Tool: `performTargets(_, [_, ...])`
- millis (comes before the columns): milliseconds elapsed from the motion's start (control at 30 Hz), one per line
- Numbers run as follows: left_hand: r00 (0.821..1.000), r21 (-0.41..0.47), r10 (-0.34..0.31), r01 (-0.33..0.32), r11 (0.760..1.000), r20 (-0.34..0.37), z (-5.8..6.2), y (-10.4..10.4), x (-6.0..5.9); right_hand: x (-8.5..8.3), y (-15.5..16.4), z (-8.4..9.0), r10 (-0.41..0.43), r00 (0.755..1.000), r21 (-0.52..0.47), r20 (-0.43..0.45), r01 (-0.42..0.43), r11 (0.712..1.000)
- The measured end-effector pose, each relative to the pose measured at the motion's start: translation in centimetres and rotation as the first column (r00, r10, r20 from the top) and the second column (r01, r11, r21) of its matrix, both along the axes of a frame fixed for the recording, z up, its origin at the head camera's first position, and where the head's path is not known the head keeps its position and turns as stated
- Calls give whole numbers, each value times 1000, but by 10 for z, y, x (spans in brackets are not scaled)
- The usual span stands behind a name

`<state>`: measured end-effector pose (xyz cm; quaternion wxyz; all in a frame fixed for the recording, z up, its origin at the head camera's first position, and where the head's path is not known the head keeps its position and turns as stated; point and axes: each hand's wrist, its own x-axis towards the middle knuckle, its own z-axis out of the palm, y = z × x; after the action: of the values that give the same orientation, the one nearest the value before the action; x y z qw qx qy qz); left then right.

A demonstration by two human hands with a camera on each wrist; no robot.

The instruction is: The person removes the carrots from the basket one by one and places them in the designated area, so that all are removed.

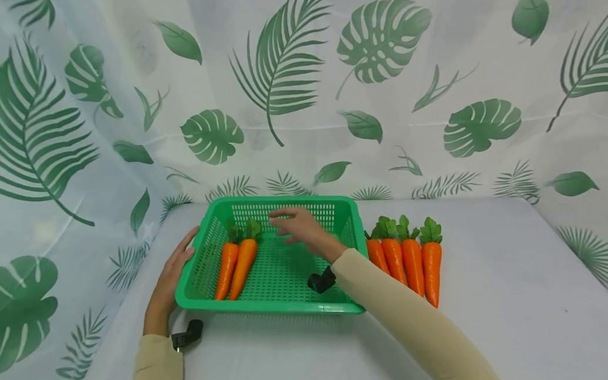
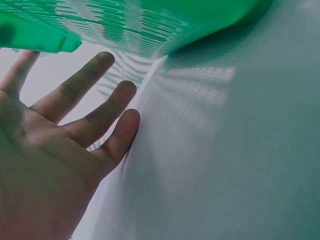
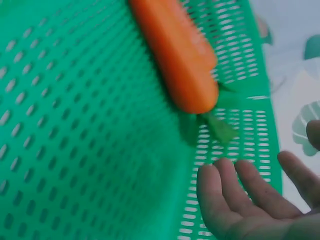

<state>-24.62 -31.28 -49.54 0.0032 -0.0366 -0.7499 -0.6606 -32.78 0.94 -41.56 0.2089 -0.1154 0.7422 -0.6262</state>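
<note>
Orange carrots on the worktop, right of centre, long axes up-frame, are placed rightward of the nearer, empty, loose-fingered right hand, basket touched by straight-fingered left hand.

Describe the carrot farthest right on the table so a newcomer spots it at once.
On the white table, find the green basket. Just to its right lies a row of orange carrots with leafy green tops. You want the end carrot, farthest from the basket, set apart by having a neighbouring carrot on its left side only.
</note>
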Motion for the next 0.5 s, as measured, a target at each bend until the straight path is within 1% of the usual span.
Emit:
performTargets(200, [1000,-5,-3,3,1000,-6,3,0,1,0,-5,-3,42,999,-4,16,-42,999])
performTargets(400, [1000,0,-11,11,1000,-19,2,0,0,1,-9,-4,44,999,-1,25,-44,999])
performTargets(500, [1000,-4,-4,4,1000,-14,1,0,1,0,-13,-7,51,998,6,31,-52,999])
